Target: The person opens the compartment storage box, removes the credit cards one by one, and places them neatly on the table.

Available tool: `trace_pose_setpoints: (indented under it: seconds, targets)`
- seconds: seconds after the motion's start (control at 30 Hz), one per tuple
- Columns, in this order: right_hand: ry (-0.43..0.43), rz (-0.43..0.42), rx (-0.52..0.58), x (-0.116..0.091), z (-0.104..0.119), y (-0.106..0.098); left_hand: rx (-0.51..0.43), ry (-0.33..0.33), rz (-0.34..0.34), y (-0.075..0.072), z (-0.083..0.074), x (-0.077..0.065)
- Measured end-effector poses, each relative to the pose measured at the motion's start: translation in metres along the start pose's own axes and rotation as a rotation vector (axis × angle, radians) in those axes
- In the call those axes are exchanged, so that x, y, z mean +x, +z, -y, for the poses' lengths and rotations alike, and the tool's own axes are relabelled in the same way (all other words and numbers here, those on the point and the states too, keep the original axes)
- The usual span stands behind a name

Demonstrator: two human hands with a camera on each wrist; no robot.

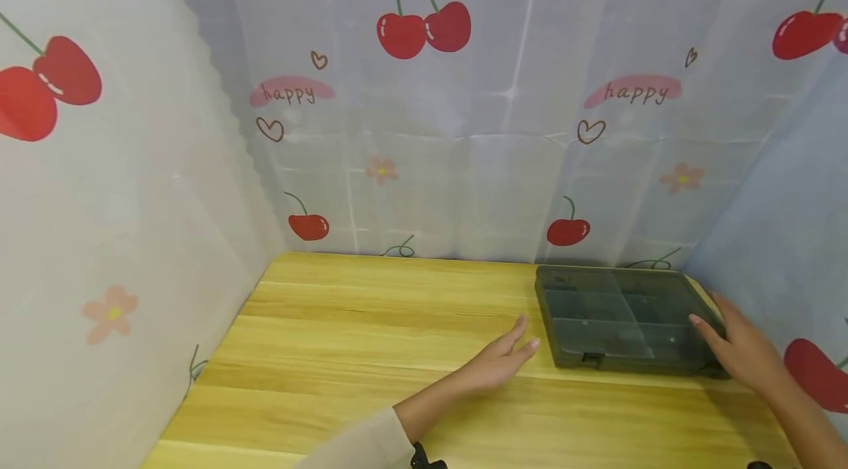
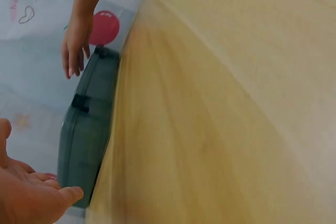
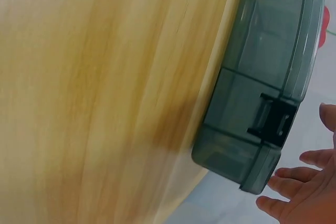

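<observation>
A dark translucent plastic storage box [image 1: 596,340] with inner dividers lies flat on the table, its lid closed and black latches [image 3: 273,120] along the front. My left hand [image 1: 498,364] hovers just left of the box, fingers straight and thumb apart, holding nothing. In the left wrist view its thumb overlaps the near end of the box. At the right end of the box is my right hand [image 1: 751,351], thumb over the lid's corner. Its fingers [image 3: 286,186] look extended and spread beside that end in the right wrist view.
The wooden table [image 1: 344,336] has light yellow grain. Cloth walls [image 1: 430,160] with cherry prints enclose it at the back, left and right. The box sits at the back right, close to the back cloth. A dark object [image 1: 759,464] shows at the bottom edge.
</observation>
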State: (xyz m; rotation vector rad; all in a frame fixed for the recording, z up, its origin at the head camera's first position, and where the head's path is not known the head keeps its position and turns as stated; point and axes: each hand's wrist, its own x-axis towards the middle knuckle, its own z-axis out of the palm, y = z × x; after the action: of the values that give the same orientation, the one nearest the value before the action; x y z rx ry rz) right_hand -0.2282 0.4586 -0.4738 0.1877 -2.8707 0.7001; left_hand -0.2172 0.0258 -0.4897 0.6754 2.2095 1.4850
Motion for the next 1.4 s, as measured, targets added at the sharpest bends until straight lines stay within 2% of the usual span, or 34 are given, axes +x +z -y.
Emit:
trace_pose_setpoints:
  seconds: [0.13, 0.3, 0.43, 0.7, 0.97, 1.2, 1.4]
  targets:
    - [0.027, 0.024, -0.008, 0.000, -0.007, -0.004, -0.037, -0.030, 0.005, 0.018, -0.004, 0.008]
    - [0.072, 0.096, -0.047, 0.000, -0.008, -0.007, -0.054, -0.070, 0.012, 0.033, -0.008, 0.016]
    - [0.108, 0.155, -0.050, 0.000, -0.007, -0.009, -0.068, -0.076, 0.032, 0.038, -0.010, 0.020]
    - [0.144, 0.177, -0.083, 0.000, -0.001, -0.014, -0.061, -0.085, 0.036, 0.043, -0.012, 0.025]
    - [0.131, 0.143, -0.121, -0.003, 0.007, -0.007, -0.071, -0.098, 0.027, 0.040, -0.009, 0.017]
    - [0.068, 0.038, -0.084, -0.016, 0.020, 0.009, -0.118, -0.079, 0.055, 0.031, 0.000, 0.003]
    - [0.065, 0.045, -0.037, -0.023, 0.039, 0.012, -0.122, -0.084, 0.059, 0.024, 0.005, -0.014]
